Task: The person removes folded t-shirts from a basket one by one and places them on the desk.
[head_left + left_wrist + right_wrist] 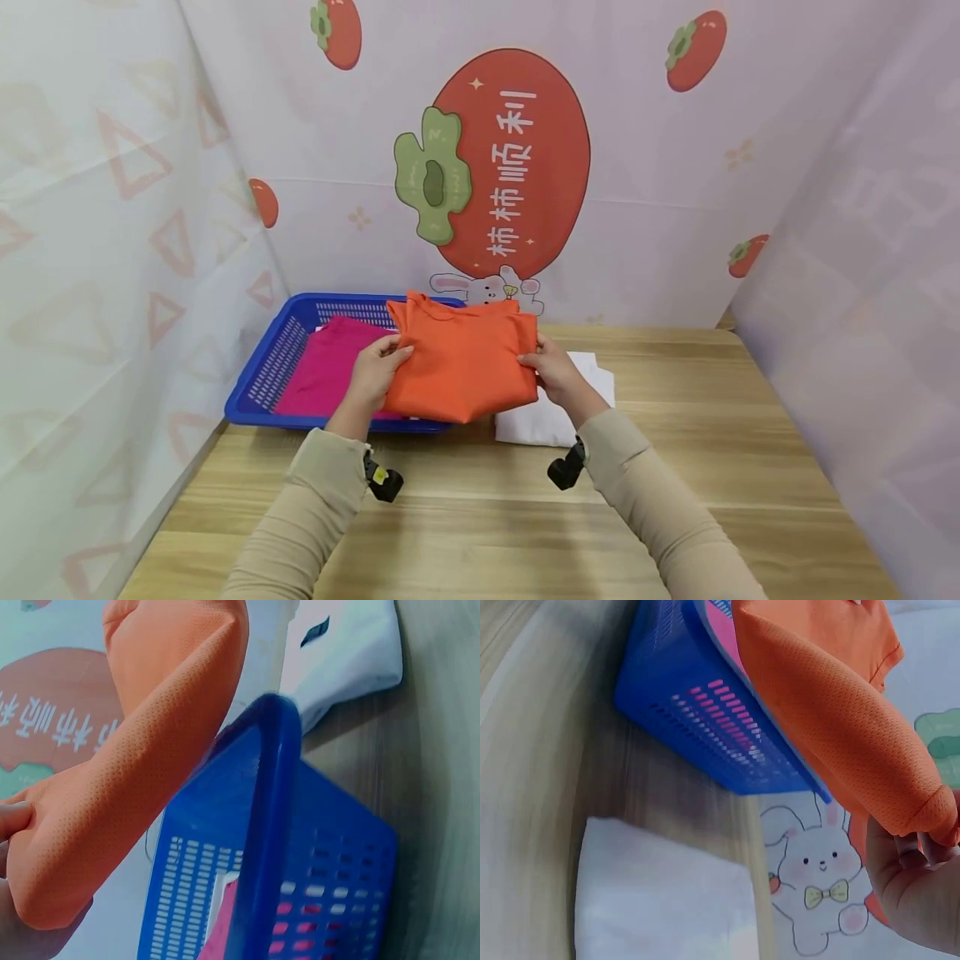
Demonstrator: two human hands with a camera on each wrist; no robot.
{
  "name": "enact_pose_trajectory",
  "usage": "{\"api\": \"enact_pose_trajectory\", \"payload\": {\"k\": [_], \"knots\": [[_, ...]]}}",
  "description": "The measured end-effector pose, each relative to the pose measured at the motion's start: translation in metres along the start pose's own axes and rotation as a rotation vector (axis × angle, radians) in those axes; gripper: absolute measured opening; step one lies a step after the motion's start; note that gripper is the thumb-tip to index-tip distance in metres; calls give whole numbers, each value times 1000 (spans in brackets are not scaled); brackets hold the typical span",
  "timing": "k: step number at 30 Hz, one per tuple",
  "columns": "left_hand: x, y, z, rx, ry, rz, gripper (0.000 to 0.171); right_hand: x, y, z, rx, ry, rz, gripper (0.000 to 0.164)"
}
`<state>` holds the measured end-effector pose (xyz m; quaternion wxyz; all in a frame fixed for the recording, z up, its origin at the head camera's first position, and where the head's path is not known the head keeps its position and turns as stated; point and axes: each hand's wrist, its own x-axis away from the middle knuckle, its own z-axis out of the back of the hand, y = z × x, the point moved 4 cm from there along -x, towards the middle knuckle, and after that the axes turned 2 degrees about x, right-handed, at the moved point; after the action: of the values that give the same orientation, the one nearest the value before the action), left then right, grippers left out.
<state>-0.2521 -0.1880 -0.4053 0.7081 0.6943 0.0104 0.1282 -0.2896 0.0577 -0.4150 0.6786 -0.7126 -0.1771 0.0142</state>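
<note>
An orange folded shirt (465, 358) is held up off the table between both hands, partly over the right end of the blue basket (258, 408). At its left edge my left hand (372, 372) pinches the cloth, thumb on the near face. My right hand (557, 371) grips the opposite edge the same way; the right wrist view shows fingers behind the orange fabric (855, 727). Inside the basket lies a magenta folded garment (330, 367), with a bit of white showing beside it. A white folded garment (525, 425) lies on the table, partly hidden behind the shirt and right hand.
The wooden table (480, 533) runs up to a printed cloth backdrop (652, 250) at the back. Cloth walls stand at the left and right. The basket's slotted side (330, 877) rises above the tabletop near the left hand.
</note>
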Motion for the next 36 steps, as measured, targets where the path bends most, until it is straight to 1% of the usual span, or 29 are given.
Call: {"api": "enact_pose_trajectory", "payload": {"k": [4, 9, 12, 17, 20, 23, 24, 25, 27, 29, 30, 31, 32, 33, 34, 36], "knots": [[1, -4, -16, 15, -2, -15, 34, 8, 3, 17, -1, 6, 13, 51], [2, -8, -39, 21, -36, -39, 33, 17, 6, 37, 28, 21, 32, 51], [2, -8, -52, 2, -67, -41, 32, 21, 9, 48, 41, 24, 27, 55], [1, -11, -68, -56, -107, -30, 31, 27, 16, 68, 62, 42, 11, 57], [0, -13, -78, -61, -146, -37, 31, 31, 20, 81, 70, 43, 18, 57], [-1, -16, -90, -71, -186, -59, 30, 37, 23, 94, 72, 32, 42, 57], [-3, -17, -95, -76, -200, -62, 30, 39, 24, 98, 64, 28, 50, 56], [-10, -25, -100, -76, -225, -95, 30, 40, 26, 103, 54, 26, 56, 57], [-17, -32, -110, -98, -247, -99, 31, 44, 28, 113, 34, 25, 66, 55], [-28, -45, -120, -102, -286, -105, 32, 48, 31, 122, 15, 28, 70, 56], [-27, -46, -123, -116, -299, -121, 32, 51, 32, 126, 12, 29, 70, 56], [-35, -56, -129, -104, -324, -163, 31, 53, 33, 131, 9, 34, 69, 56], [-32, -54, -135, -124, -321, -131, 31, 56, 35, 136, 10, 41, 68, 56], [-33, -56, -140, -134, -332, -122, 31, 58, 36, 140, 8, 47, 65, 55], [-32, -57, -146, -143, -344, -129, 31, 61, 37, 145, 9, 51, 64, 54], [-22, -51, -156, -174, -353, -109, 31, 66, 39, 155, -3, 59, 55, 49]]}}
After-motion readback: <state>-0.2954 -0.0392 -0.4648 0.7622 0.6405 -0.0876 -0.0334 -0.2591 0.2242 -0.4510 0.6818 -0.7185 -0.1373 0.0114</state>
